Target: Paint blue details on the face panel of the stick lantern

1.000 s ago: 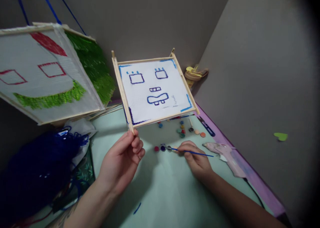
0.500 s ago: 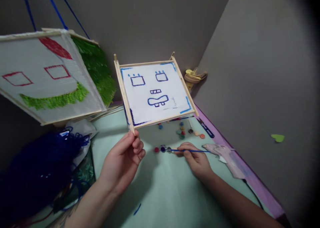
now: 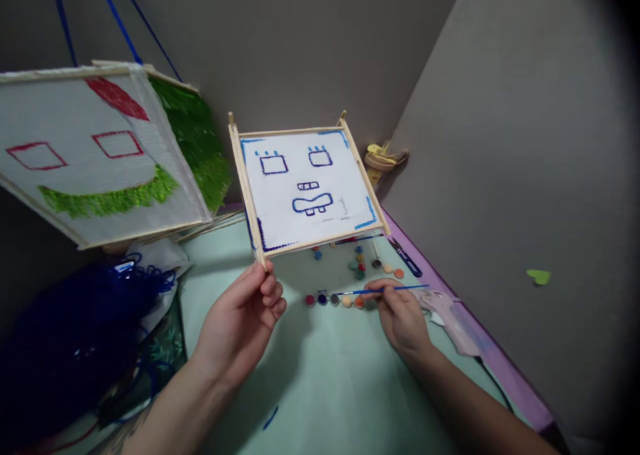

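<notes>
My left hand (image 3: 247,315) pinches the lower left corner of a stick-framed white panel (image 3: 280,222), holding it raised and tilted above the table. A blue face with square eyes, a nose and a toothed mouth is painted on it, with blue marks in its corners. My right hand (image 3: 400,312) is closed around a thin blue paintbrush (image 3: 410,287). The brush tip points left, over a row of small paint pots. Among them are a red pot (image 3: 310,300), a dark blue pot (image 3: 323,299) and an orange pot (image 3: 359,302).
A larger lantern-like box (image 3: 50,115) with green fringe hangs from blue ribbons at left. Below it lies a heap of dark blue yarn (image 3: 65,348). A glue gun (image 3: 453,318) and a dark blue cutter (image 3: 406,258) lie along the right edge. More paint pots (image 3: 360,265) stand farther back.
My right hand has lifted slightly with the paintbrush, uncovering the light and orange pots at the row's right end. The panel stays in my left hand, and the view has shifted a little.
</notes>
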Tool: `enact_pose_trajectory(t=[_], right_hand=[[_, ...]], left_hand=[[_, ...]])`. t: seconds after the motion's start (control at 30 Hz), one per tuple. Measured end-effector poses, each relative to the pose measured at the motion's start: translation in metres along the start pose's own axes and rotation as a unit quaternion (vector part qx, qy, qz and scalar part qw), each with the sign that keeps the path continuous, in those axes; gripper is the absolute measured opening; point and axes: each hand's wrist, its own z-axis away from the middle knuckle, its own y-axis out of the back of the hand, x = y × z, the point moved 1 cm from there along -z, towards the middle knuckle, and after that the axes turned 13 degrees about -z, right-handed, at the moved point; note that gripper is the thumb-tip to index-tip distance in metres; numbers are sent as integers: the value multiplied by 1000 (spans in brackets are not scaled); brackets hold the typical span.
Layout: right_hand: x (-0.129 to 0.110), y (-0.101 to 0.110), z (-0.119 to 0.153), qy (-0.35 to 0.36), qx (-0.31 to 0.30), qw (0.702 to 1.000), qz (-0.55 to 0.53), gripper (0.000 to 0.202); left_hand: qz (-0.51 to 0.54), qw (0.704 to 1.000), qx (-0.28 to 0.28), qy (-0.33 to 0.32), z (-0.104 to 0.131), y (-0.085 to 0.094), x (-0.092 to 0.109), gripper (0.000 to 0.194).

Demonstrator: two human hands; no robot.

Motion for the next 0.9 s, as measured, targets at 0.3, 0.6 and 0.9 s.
enact_pose_trajectory(t=[0.3, 0.6, 0.9], right_hand=[[-4, -1, 0, 24, -38, 999, -1, 18], [-47, -7, 5, 262, -112, 950, 124, 21], [-150, -80, -22, 458, -136, 867, 143, 25]], left_hand=[[-2, 1000, -2, 2, 0, 0, -1, 13], [-15, 1000, -3, 17, 6, 0, -11, 5], [-17, 999, -17, 33, 13, -1, -27, 11]])
